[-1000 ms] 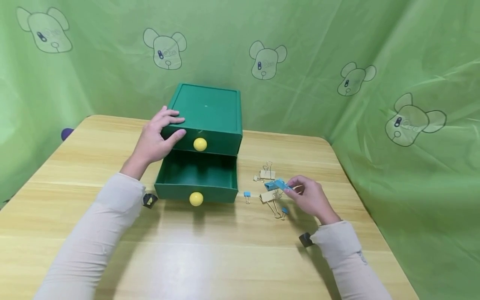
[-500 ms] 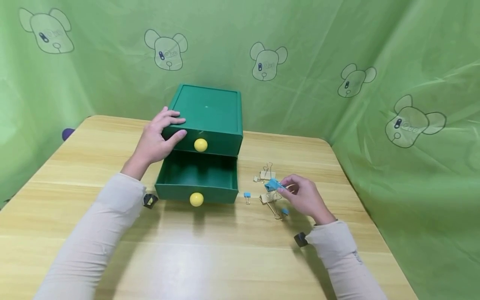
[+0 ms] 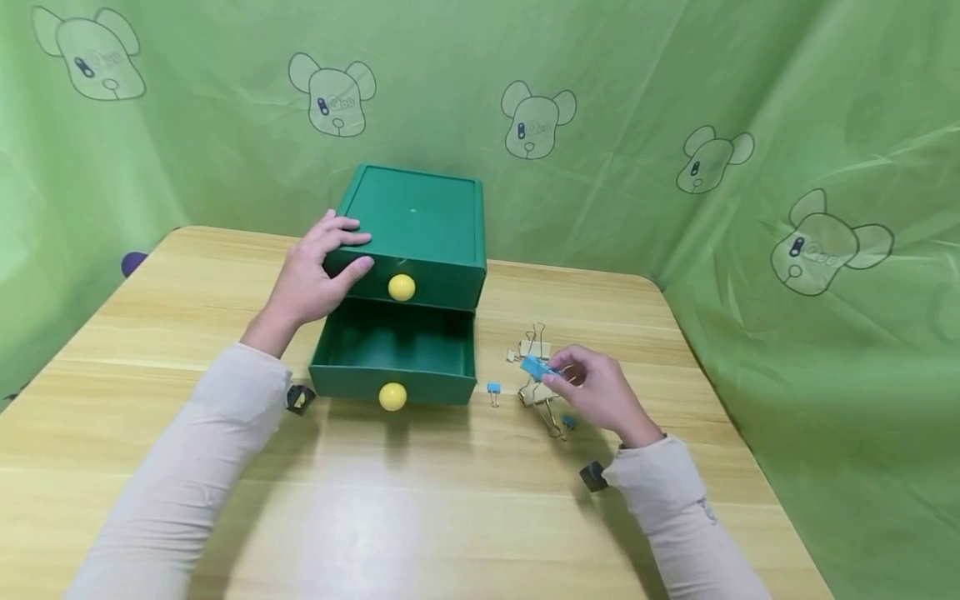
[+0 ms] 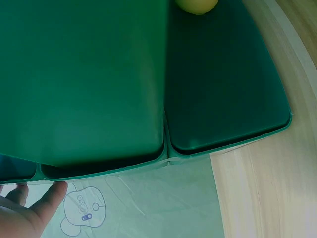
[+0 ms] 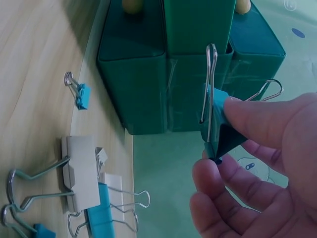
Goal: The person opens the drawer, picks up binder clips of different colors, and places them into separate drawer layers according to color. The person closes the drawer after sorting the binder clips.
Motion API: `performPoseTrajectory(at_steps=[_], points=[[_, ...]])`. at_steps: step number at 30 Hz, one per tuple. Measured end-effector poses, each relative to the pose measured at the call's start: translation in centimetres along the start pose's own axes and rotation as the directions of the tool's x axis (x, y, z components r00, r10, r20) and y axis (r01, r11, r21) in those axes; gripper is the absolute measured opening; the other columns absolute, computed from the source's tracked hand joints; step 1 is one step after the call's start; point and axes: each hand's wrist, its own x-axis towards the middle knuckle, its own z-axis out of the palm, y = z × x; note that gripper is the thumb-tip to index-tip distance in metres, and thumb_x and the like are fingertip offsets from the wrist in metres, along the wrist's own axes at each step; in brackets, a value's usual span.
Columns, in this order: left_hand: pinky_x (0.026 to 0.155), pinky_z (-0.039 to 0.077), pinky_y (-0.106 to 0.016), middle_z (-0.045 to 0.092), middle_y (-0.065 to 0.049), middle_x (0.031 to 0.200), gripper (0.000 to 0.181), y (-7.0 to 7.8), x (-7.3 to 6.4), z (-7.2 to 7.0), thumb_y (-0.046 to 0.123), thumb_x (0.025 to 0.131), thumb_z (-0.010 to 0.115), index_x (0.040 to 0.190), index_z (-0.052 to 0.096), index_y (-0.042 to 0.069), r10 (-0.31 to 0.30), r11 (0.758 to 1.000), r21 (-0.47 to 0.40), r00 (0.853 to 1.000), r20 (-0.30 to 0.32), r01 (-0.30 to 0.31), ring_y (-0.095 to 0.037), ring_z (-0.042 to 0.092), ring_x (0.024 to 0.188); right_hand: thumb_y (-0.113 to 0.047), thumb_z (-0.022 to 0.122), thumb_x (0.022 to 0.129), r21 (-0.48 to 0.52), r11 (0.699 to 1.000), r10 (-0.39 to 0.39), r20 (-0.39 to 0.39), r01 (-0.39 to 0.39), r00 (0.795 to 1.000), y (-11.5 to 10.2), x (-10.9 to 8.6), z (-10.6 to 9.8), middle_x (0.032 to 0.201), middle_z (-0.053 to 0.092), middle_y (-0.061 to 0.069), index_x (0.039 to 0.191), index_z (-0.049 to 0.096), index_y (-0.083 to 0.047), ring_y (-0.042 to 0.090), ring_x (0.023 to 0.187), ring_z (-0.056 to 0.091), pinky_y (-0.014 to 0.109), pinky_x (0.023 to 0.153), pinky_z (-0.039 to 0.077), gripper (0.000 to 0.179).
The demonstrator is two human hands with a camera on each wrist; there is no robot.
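My right hand (image 3: 600,390) pinches a large blue binder clip (image 3: 536,367) between thumb and fingers, above several other clips on the table. In the right wrist view the held clip (image 5: 218,116) has its wire handles spread apart. Below it lie a large cream binder clip (image 5: 81,173) and another large blue binder clip (image 5: 100,214). My left hand (image 3: 309,279) rests on the left front corner of a green drawer cabinet (image 3: 420,212), fingers laid on its top, thumb at the front. Beneath sits a pulled-out drawer (image 3: 435,389) with nothing visible inside.
A small blue binder clip (image 3: 493,389) lies right of the drawer, and another small blue clip (image 3: 568,422) nearer the right wrist. A cream clip (image 3: 534,348) and a small cream clip (image 3: 512,356) lie farther back. Green printed curtains (image 3: 435,100) surround the wooden table (image 3: 360,517).
My right hand has moved left with the blue binder clip, closer to the drawer, and the clip has turned slightly. My left hand stays where it was on the cabinet.
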Motion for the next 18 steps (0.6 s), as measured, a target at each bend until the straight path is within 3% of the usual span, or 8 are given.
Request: performPoseTrajectory(at_steps=[18], points=[[0.115,0.015,-0.051,0.049,-0.014,0.140,0.039,0.1,0.0,0.0,0.027,0.092,0.065,0.123,0.065,0.002,-0.009,1.000,0.004,1.000,0.002,0.009,-0.022,0.018,0.145,-0.010,0.073,0.086,0.006,0.996,-0.085,0.021,0.085,0.996,-2.6,0.3,0.3,0.078,0.064,0.001,0.096,0.066,-0.006,0.018,0.070,0.059,0.033,0.064,0.051,0.013]])
